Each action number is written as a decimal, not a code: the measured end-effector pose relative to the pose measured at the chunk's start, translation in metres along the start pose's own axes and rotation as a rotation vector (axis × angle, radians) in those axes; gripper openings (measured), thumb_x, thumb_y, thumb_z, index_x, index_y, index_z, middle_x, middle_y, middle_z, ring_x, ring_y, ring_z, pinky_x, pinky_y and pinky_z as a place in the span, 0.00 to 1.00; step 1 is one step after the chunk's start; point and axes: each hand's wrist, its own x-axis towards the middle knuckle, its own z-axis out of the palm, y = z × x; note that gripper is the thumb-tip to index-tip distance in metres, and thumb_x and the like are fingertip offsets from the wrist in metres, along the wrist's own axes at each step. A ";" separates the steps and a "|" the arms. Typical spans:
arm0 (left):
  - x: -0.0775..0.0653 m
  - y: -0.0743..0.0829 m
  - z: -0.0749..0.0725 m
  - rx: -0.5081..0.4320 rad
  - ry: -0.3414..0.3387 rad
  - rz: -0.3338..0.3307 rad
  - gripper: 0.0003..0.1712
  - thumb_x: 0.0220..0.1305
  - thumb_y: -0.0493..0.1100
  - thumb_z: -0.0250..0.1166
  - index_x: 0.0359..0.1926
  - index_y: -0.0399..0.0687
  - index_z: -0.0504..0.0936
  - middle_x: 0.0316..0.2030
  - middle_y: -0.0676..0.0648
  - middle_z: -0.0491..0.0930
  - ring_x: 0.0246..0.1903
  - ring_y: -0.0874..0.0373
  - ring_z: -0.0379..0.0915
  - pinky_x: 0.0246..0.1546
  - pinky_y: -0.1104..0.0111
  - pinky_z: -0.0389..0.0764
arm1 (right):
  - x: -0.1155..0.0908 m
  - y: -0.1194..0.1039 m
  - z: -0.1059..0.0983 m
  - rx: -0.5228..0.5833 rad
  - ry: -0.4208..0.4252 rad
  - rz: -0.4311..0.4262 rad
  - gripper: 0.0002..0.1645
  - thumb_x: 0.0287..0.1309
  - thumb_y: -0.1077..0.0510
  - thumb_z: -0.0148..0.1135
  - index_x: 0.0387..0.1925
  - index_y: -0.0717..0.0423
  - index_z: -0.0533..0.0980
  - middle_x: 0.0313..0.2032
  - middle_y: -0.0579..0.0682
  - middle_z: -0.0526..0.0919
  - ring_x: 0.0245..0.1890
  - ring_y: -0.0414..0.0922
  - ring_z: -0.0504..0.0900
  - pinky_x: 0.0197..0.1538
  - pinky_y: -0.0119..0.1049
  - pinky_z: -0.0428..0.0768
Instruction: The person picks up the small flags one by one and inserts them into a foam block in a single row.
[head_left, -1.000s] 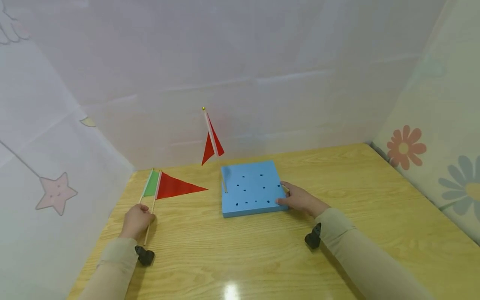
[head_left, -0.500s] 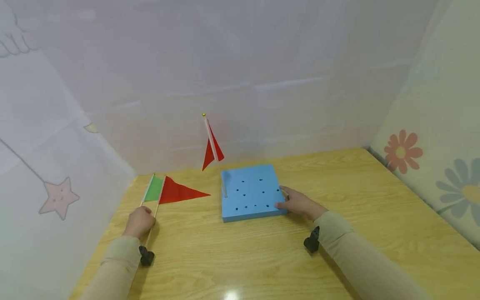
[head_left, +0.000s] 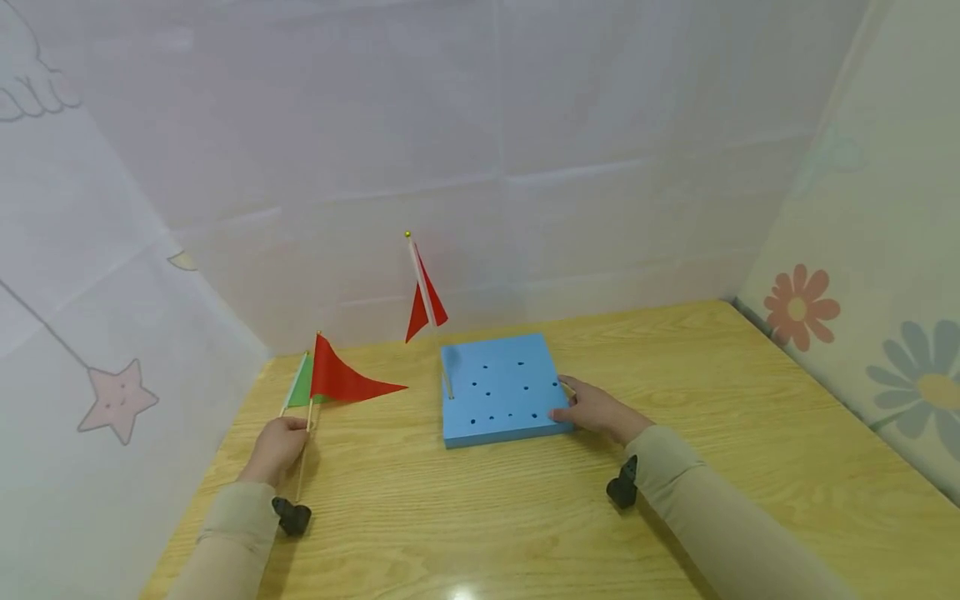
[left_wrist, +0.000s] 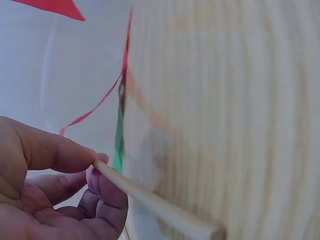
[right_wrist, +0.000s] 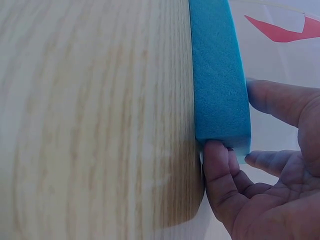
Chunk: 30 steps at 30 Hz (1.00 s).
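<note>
Between thumb and fingers, my left hand (head_left: 277,446) pinches the wooden stick (left_wrist: 150,200) of a red triangular pennant flag (head_left: 341,375). The flag is slightly raised, its cloth pointing right. Behind it a green flag (head_left: 298,385) lies on the table, partly covered by the red cloth and the hand. My right hand (head_left: 600,410) holds the right edge of a blue board with small holes (head_left: 510,379), thumb on top and fingers along the side (right_wrist: 220,75). Another red flag (head_left: 423,292) stands in a hole at the board's left side, leaning left.
The wood-grain table (head_left: 420,517) bears the board and flags. A pale cloth (head_left: 600,225) hangs behind it, with printed side sheets showing a star (head_left: 123,400) at left and flowers (head_left: 802,307) at right. Each wrist wears a small black camera (head_left: 291,517).
My left hand has raised the red flag and turned its stick more upright, so its cloth now overlaps the green flag. The right hand stays on the board. The head view has shifted slightly.
</note>
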 end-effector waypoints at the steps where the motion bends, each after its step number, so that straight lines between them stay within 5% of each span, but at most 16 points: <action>1: -0.001 0.003 0.001 -0.031 0.005 0.002 0.25 0.72 0.32 0.49 0.63 0.15 0.68 0.58 0.20 0.70 0.54 0.32 0.69 0.50 0.54 0.78 | 0.000 0.000 0.000 0.001 0.001 0.001 0.51 0.68 0.54 0.68 0.80 0.66 0.50 0.60 0.71 0.72 0.56 0.60 0.74 0.58 0.57 0.74; 11: -0.007 0.033 0.012 -0.193 0.022 0.066 0.22 0.74 0.30 0.51 0.63 0.16 0.67 0.53 0.27 0.73 0.49 0.45 0.75 0.40 0.72 0.81 | -0.002 0.001 0.000 -0.002 0.005 -0.003 0.51 0.68 0.54 0.68 0.80 0.66 0.50 0.63 0.74 0.69 0.63 0.65 0.70 0.60 0.59 0.73; 20: -0.010 0.053 0.027 -0.266 0.038 0.109 0.24 0.76 0.31 0.52 0.67 0.19 0.65 0.57 0.28 0.70 0.55 0.36 0.72 0.56 0.53 0.80 | -0.002 0.001 -0.001 -0.004 0.003 0.000 0.51 0.68 0.54 0.68 0.80 0.66 0.50 0.66 0.75 0.67 0.67 0.68 0.68 0.63 0.61 0.71; 25: -0.011 0.065 0.035 -0.310 0.038 0.150 0.21 0.75 0.29 0.53 0.65 0.22 0.67 0.54 0.32 0.71 0.52 0.46 0.71 0.54 0.56 0.81 | -0.002 0.001 -0.001 -0.014 0.002 0.003 0.51 0.68 0.54 0.67 0.80 0.65 0.50 0.68 0.77 0.65 0.69 0.69 0.65 0.65 0.62 0.70; 30: -0.012 0.078 0.047 -0.318 0.054 0.187 0.19 0.75 0.29 0.54 0.63 0.24 0.68 0.53 0.33 0.72 0.53 0.45 0.72 0.52 0.57 0.82 | -0.001 0.002 0.000 -0.017 -0.002 -0.002 0.51 0.68 0.54 0.67 0.80 0.66 0.50 0.69 0.77 0.64 0.70 0.69 0.64 0.66 0.62 0.69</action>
